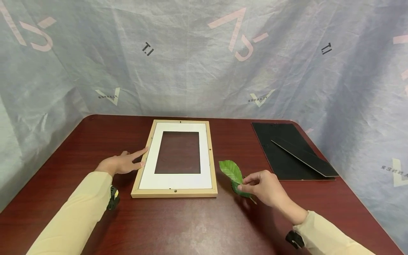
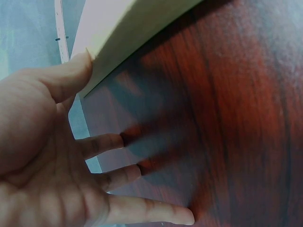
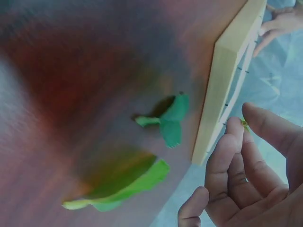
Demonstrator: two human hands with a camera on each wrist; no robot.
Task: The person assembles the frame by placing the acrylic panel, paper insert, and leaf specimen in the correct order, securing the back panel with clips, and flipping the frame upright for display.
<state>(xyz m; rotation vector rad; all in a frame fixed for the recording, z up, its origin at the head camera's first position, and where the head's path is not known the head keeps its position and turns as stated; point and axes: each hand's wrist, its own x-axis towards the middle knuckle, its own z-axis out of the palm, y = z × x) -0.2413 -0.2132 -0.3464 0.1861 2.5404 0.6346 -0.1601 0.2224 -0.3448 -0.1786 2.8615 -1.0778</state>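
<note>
Pickup seems underway — right hand (image 1: 264, 187) pinches a bright-green oval leaf (image 1: 231, 171); left hand (image 1: 123, 164), spread, touches a pale-wood rectangular frame (image 1: 174, 195) — next, lift gently.

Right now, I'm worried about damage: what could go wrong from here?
The right hand pinches the light-green leaf near its base; squeezing might crease it. The left hand touches the wooden frame, so a push could shift it. The tilted black board, near the table's right edge, might get knocked off.

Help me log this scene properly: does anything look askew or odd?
Yes, mildly: at the right, a narrow dark panel slants across the black board, out of line with its edges.
</note>
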